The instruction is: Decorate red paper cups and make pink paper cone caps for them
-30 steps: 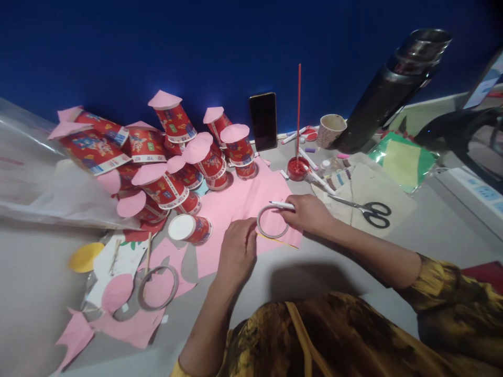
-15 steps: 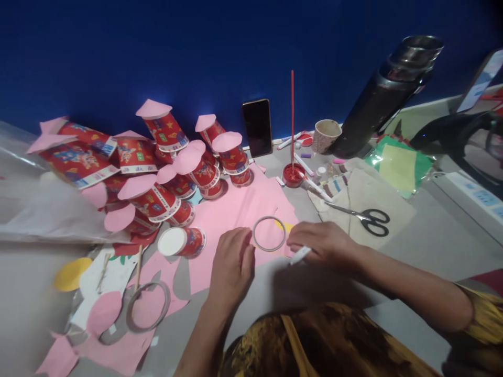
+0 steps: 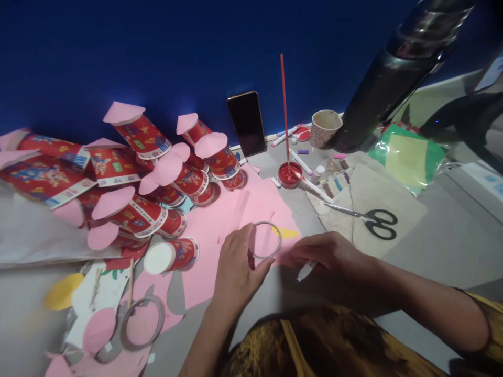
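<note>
My left hand (image 3: pixel 240 264) reaches round the left side of a thin grey ring (image 3: pixel 280 242). Its fingers touch the ring's left edge, and the thumb lies along the near edge. The ring rests on a large sheet of pink paper (image 3: pixel 206 285), with a yellow piece (image 3: pixel 288 232) just past its right edge. To the right, my right hand (image 3: pixel 334 254) has its fingers closed on a white marker (image 3: pixel 306 270), whose end points down toward me. Parts of these fingers are hidden.
Red patterned paper cups (image 3: pixel 137 212) with pink cone tops crowd the left. A phone (image 3: pixel 247 123) leans on the blue wall. Scissors (image 3: pixel 379 222) lie on cloth at right, near a pot of red paint (image 3: pixel 290 177) and a tall black flask (image 3: pixel 377 89). Another grey ring (image 3: pixel 160 319) lies at left.
The view has shifted to the right. My left hand has opened wider and come round the ring, its thumb now at the near edge. My right hand has drawn slightly away with the marker.
</note>
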Demonstrator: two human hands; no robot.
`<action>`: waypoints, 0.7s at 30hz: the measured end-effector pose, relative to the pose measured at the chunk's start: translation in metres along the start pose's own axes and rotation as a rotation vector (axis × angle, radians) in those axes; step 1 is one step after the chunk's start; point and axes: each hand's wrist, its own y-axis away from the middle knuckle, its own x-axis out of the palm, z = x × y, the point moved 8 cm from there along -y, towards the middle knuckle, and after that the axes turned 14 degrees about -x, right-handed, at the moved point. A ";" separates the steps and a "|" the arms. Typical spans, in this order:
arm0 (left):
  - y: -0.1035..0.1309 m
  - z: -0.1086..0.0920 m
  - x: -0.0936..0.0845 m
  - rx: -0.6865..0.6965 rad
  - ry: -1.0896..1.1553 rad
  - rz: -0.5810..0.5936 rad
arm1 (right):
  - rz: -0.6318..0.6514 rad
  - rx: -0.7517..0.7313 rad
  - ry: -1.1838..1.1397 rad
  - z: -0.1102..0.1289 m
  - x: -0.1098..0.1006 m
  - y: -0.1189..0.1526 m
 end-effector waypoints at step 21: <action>0.002 0.003 -0.003 0.058 -0.012 -0.056 | 0.180 0.091 0.064 -0.013 0.020 -0.025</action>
